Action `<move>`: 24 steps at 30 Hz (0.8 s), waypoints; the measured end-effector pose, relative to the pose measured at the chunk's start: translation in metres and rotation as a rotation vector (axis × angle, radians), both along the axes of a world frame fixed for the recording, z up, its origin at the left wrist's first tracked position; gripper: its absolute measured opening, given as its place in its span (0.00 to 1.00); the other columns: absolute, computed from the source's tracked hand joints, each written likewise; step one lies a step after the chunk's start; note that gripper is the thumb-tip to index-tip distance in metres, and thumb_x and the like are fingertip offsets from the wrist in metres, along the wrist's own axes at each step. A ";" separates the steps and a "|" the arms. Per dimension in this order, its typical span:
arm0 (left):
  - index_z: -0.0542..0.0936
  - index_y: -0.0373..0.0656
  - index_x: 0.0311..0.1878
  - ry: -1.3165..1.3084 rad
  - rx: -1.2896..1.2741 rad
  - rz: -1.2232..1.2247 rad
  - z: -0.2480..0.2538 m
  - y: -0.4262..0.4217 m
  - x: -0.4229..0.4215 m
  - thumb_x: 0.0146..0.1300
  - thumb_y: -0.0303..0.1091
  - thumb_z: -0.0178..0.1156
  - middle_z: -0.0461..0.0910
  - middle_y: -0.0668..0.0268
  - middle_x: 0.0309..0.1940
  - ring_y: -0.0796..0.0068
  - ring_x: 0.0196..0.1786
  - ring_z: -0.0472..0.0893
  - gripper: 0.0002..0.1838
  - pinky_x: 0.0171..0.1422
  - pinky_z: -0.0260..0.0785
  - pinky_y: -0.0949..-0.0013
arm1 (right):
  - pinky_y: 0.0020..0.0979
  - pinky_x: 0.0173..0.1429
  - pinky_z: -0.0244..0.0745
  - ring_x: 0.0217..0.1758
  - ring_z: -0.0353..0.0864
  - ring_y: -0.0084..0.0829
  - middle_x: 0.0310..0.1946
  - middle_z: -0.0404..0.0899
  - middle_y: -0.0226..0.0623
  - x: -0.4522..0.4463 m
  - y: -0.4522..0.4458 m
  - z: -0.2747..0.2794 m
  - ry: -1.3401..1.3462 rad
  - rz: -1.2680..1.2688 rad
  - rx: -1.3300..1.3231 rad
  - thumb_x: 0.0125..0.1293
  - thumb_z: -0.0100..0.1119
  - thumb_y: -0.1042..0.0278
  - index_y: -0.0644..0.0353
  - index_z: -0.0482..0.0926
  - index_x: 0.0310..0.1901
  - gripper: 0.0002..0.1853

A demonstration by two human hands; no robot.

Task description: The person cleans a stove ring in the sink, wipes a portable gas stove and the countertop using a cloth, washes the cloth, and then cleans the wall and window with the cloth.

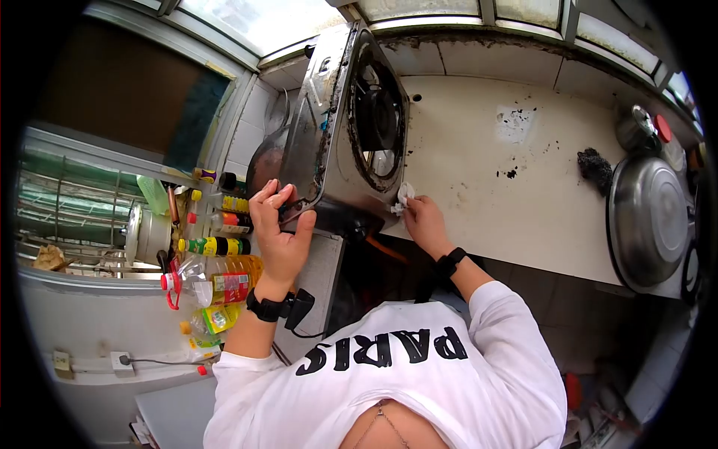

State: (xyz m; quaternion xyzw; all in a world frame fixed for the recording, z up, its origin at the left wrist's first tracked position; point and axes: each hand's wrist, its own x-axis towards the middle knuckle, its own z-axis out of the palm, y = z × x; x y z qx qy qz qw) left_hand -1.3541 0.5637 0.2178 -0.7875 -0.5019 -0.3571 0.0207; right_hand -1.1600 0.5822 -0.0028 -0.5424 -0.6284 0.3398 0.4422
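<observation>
Stove at the fingers: left hand [280, 243] has them spread beside the lower left edge of the stove [345, 142], contact hard to tell; right hand [428, 226] pinches a crumpled white wipe [404, 196] at its lower right corner.
Stove body: upper middle of the frame, tipped up on the table [471, 168], burner side facing right; likely stiff, fairly heavy, slick where greasy.
Hold: opposite metal rims, I'd say, off the burner.
Table: pale, dark crumbs scattered, metal basin [658, 217] at right.
Room: bottles [228, 288] at left, windows [419, 7] above.
</observation>
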 end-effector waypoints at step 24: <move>0.53 0.23 0.67 0.380 -0.694 0.259 0.090 0.108 0.069 0.45 0.63 0.66 0.69 0.37 0.57 0.49 0.61 0.71 0.59 0.64 0.63 0.63 | 0.34 0.45 0.73 0.43 0.77 0.42 0.43 0.74 0.44 -0.005 0.019 0.070 0.442 0.061 0.308 0.57 0.58 0.78 0.61 0.77 0.50 0.17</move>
